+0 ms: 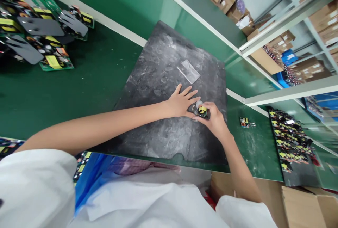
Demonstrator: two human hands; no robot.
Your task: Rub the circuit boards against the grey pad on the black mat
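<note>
My right hand (pixel 215 119) is closed round the edge of a small circuit board (pixel 202 111) with a yellow-wrapped part, over the black mat (pixel 169 141). Just left of it, my left hand (pixel 182 104) lies palm down with its fingers spread, its thumb and fingertips close to the board. Whether the left thumb touches the board cannot be made out. A whitish blurred piece sits at the board's upper left edge. Farther up the mat lies a small clear flat piece (pixel 188 71).
Circuit boards with grey plates (pixel 39 26) are piled at the upper left. To the right lie a single small board (pixel 244 122) and a black tray (pixel 299 175) with rows of boards. A white metal frame (pixel 287 92) stands behind; an open carton (pixel 303 208) is at lower right.
</note>
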